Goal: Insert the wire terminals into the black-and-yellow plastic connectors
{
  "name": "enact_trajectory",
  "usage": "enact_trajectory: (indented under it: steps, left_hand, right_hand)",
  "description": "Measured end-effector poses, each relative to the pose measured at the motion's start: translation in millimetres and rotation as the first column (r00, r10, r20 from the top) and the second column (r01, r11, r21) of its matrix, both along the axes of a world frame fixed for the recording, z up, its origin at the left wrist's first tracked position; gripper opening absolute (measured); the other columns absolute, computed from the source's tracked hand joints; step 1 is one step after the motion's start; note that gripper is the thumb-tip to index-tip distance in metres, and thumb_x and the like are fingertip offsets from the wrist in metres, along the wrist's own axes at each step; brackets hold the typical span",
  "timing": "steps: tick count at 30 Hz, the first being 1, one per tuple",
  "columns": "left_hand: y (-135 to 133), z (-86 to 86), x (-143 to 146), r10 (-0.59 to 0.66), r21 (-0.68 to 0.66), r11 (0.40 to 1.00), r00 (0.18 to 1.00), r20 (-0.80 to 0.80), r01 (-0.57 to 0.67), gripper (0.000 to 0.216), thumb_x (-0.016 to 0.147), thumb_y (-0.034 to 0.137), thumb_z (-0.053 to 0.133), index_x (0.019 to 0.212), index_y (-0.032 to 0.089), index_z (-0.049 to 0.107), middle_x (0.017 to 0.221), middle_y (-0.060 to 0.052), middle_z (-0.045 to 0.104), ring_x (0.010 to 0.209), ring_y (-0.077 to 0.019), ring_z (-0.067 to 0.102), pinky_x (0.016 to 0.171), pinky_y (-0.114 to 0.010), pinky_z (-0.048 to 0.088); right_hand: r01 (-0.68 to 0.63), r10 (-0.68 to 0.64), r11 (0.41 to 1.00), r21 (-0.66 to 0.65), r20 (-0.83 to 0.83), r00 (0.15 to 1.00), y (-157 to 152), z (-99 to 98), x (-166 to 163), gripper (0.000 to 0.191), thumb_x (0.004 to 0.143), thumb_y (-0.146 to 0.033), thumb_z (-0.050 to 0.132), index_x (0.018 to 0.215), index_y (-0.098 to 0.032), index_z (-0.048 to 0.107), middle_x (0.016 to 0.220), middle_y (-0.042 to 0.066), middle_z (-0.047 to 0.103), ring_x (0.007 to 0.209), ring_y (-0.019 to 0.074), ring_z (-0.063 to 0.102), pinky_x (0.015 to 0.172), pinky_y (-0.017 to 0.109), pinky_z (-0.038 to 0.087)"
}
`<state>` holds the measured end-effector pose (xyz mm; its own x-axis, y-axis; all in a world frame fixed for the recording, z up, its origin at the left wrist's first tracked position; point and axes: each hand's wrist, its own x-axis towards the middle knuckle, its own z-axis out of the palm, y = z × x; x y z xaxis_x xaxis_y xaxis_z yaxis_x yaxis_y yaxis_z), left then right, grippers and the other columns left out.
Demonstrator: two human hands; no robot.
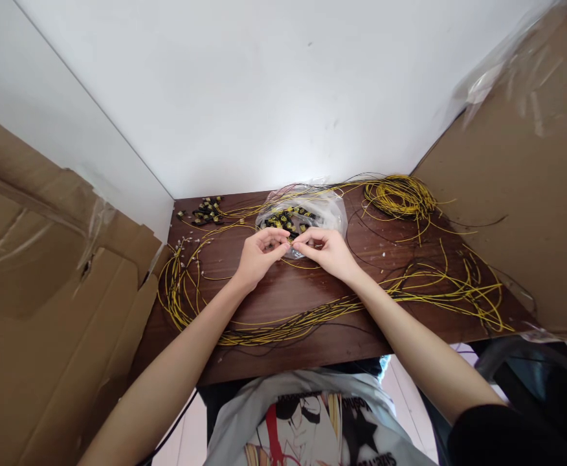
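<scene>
My left hand (261, 255) and my right hand (329, 254) meet at the fingertips over the near side of a clear plastic bag (334, 213). Both are closed in a pinch, thumb against fingers. A speck of yellow shows between them, too small to name. In the bag lies a heap of small black-and-yellow parts (288, 219), partly hidden by my fingers. A thin yellow wire (300, 265) curves just below my hands.
More black-and-yellow parts (207, 210) lie at the back left. A long bundle of yellow and black wires (283, 330) runs along the front, and a coil (400, 196) sits back right. Cardboard (521, 175) flanks the brown table (274, 298); a white wall (283, 97) stands behind.
</scene>
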<state>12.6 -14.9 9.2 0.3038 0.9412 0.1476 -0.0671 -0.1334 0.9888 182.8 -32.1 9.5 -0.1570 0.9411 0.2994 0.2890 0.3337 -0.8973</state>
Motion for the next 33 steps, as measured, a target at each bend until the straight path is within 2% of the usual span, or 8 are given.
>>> enact_trajectory:
  steps: [10,24,33]
  left_hand:
    - [0.6,-1.2,0.4,0.019,-0.01,1.0,1.0,-0.01,-0.019,0.023,0.066,0.025,0.073,0.085,0.013,0.066,0.075,-0.002,0.063,0.069,-0.0107,0.055,0.058,-0.021,0.043]
    - [1.0,-3.3,0.3,0.028,0.02,0.999,0.998,-0.051,-0.027,0.02,0.069,0.025,0.071,0.084,0.012,0.067,0.078,-0.004,0.064,0.067,-0.011,0.055,0.054,-0.021,0.043]
    - [0.5,-4.5,-0.3,0.004,0.066,0.998,0.996,-0.088,0.001,0.017,0.07,0.022,0.069,0.084,0.014,0.068,0.077,-0.003,0.063,0.069,-0.011,0.055,0.062,-0.023,0.045]
  right_hand:
    - [-0.045,0.041,0.994,-0.096,-0.047,0.998,-0.5,-0.4,0.1,0.015,0.077,-0.029,0.063,0.077,-0.014,0.067,0.071,0.003,0.064,0.05,0.0093,0.053,0.051,0.026,0.042]
    - [-0.013,0.013,1.0,-0.021,0.037,0.999,0.2,-1.4,0.8,0.011,0.077,-0.024,0.062,0.076,-0.015,0.068,0.071,0.003,0.064,0.056,0.0099,0.047,0.053,0.026,0.037]
    - [-0.007,0.008,0.999,-0.041,0.02,1.0,0.8,-3.4,0.2,0.012,0.076,-0.025,0.061,0.076,-0.014,0.067,0.068,0.003,0.063,0.054,0.0094,0.045,0.052,0.026,0.035]
